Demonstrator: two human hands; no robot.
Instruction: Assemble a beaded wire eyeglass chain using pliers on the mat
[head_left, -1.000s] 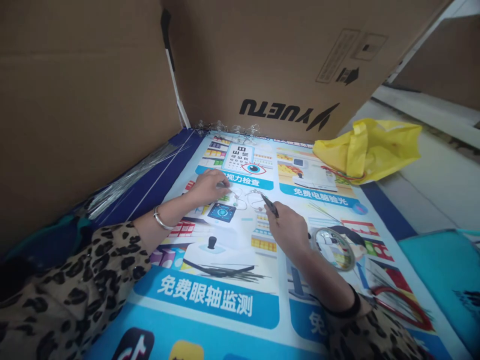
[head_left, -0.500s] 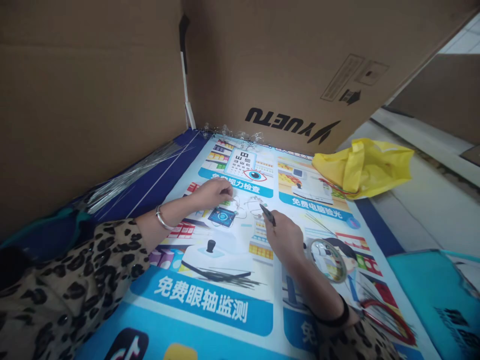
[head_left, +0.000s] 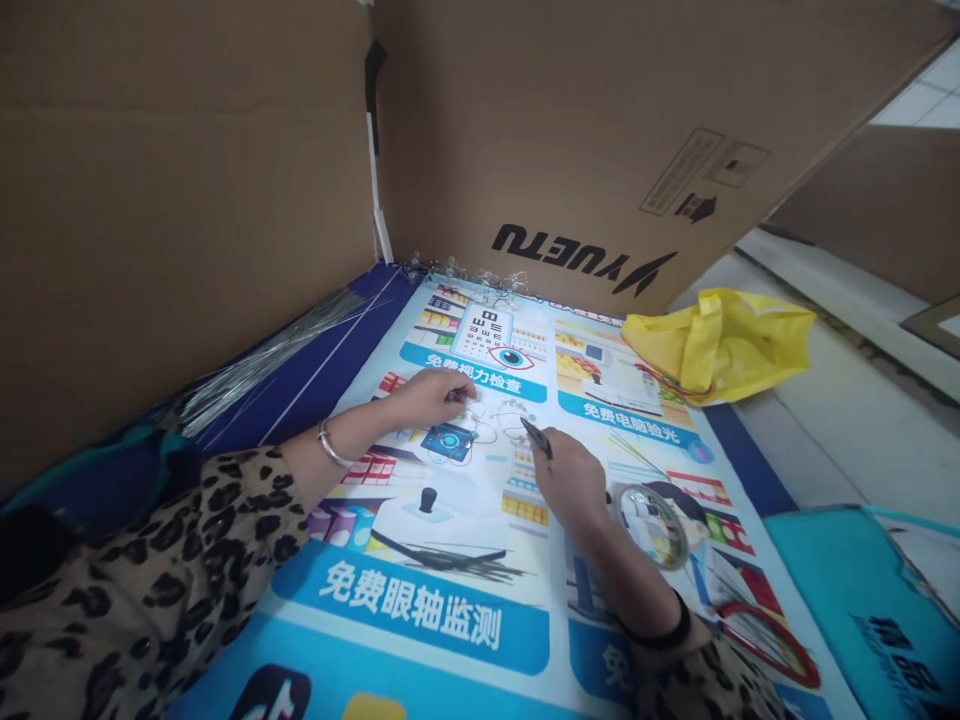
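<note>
Centrally, thin wire loops are laid on a printed sheet. Just left of the loops, the left hand is held with its fingertips together; whether wire is pinched there cannot be told. Just right of the loops, a dark pointed tool is clasped in the right hand, its tip directed toward them. Compared with one second earlier, the left hand has been withdrawn from the blue label beyond the loops, whose first characters, previously covered, are exposed. Farther right of the loops are seen a clear ring and, beyond it, a yellow bag. The loops' outlines are hard to trace against the print; most of the tool is hidden by the right hand. Well right of the loops, a teal bag is cut off by the frame.
</note>
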